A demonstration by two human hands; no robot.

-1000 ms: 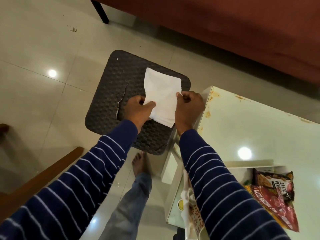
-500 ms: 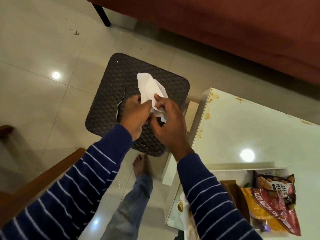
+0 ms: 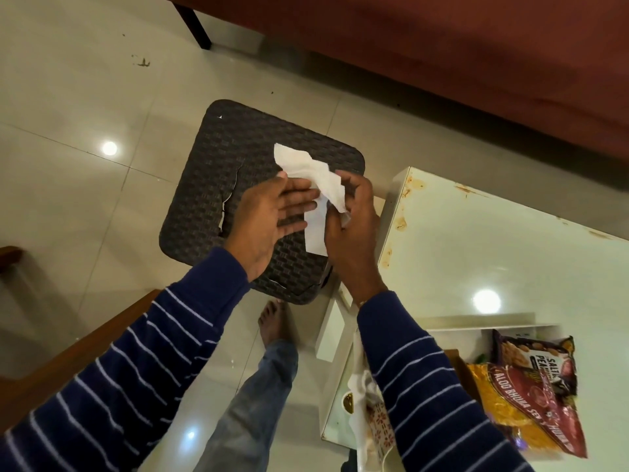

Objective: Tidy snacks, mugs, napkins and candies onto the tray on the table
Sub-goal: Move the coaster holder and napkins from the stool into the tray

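Observation:
A white paper napkin (image 3: 308, 172) is folded into a narrow crumpled strip above the dark woven stool (image 3: 218, 172). My right hand (image 3: 350, 219) pinches its right side. My left hand (image 3: 269, 212) lies flat with fingers stretched out, pressing against the napkin's left face. At the lower right the white tray (image 3: 452, 327) stands on the white table (image 3: 493, 253), holding snack packets: a dark peanut bag (image 3: 537, 356) and a yellow-red sev bag (image 3: 524, 407). More white napkins (image 3: 362, 386) and a patterned item show beside my right sleeve.
A red sofa (image 3: 442, 56) runs along the top, its dark leg on the tiled floor. A wooden chair arm (image 3: 85, 338) sits at the lower left. My leg and bare foot (image 3: 272, 321) stand between stool and table. The table's corner shows rust stains.
The napkin, spread flat a second ago, has been folded and crumpled into a narrow strip. My left hand went from pinching it to lying flat against it.

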